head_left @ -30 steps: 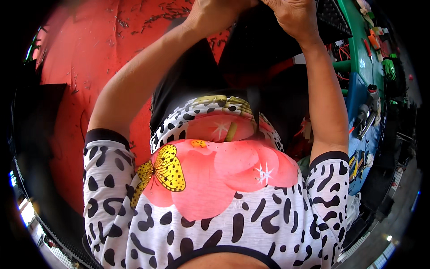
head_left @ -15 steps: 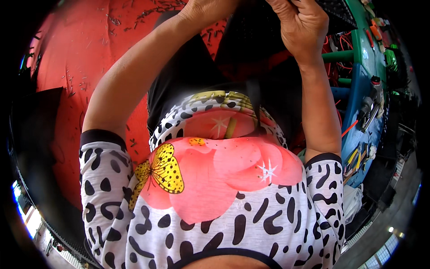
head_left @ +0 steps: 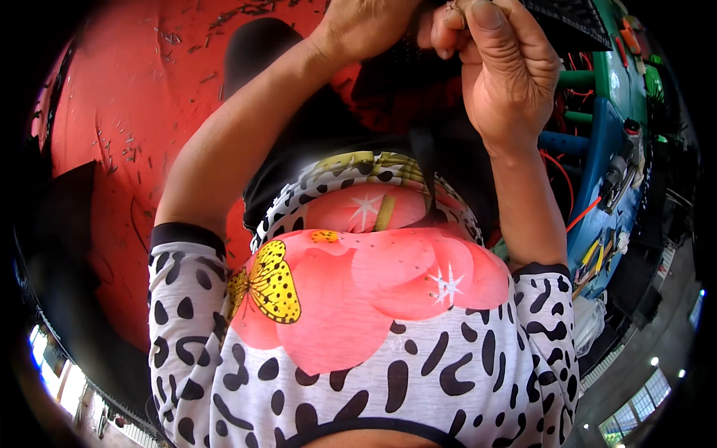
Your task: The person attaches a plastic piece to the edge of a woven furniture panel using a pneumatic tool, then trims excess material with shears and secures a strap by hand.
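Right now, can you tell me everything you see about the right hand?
The right hand is bare, raised near the picture's top edge, right of the middle. Its thumb points up and left, nail showing, with creases around its knuckle. The other fingers are bent, partly cut off or hidden. Something small shows near the thumb tip; I can't tell what it is or whether it's held. The left hand is close by.

Both bare arms reach forward from the person's chest. The bare left forearm [head_left: 239, 142] slants inward, and the bare left hand [head_left: 370, 28] shows its back, fingertips out of my sight. The bare right forearm [head_left: 529, 201] stands nearly straight; the bare right hand [head_left: 514, 82], thumb [head_left: 493, 26] extended, sits close beside the left.
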{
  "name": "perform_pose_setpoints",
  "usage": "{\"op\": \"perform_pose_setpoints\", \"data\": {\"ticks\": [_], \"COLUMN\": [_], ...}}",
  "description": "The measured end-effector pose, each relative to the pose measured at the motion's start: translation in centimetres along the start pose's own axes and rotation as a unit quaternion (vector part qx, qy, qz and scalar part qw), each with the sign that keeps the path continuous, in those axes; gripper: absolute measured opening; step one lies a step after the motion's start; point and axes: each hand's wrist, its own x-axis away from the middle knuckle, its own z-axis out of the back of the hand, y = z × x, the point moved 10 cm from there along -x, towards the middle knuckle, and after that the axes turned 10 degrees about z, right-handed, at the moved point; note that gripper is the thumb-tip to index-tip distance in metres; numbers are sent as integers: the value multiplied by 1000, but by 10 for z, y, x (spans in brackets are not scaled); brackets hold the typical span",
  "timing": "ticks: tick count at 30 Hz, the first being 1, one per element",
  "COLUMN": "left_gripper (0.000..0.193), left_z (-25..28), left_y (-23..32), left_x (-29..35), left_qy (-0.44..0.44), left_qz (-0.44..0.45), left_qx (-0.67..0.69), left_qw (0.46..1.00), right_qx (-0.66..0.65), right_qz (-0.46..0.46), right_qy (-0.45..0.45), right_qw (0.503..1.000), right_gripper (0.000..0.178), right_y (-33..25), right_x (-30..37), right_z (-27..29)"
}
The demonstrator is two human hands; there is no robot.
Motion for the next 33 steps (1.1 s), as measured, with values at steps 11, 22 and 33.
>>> {"op": "perform_pose_setpoints", "data": {"ticks": [11,22,33], "left_gripper": [18,40,36], "left_z": [-2,2,8], "left_y": [12,-15,-15], "left_x": [26,29,39], "left_qy": [211,117,103], "left_qz": [-276,-51,-55], "left_qx": [-198,-186,-143], "left_qw": [917,974,983], "right_qx": [100,90,46], "right_qz": [-171,-35,-12], "right_qy": [-70,-22,43], "right_qw": [978,995,998], "right_gripper": [28,21,17], "right_y": [-17,-34,-24], "right_x": [-12,3,24], "right_z": [-16,11,19]}}
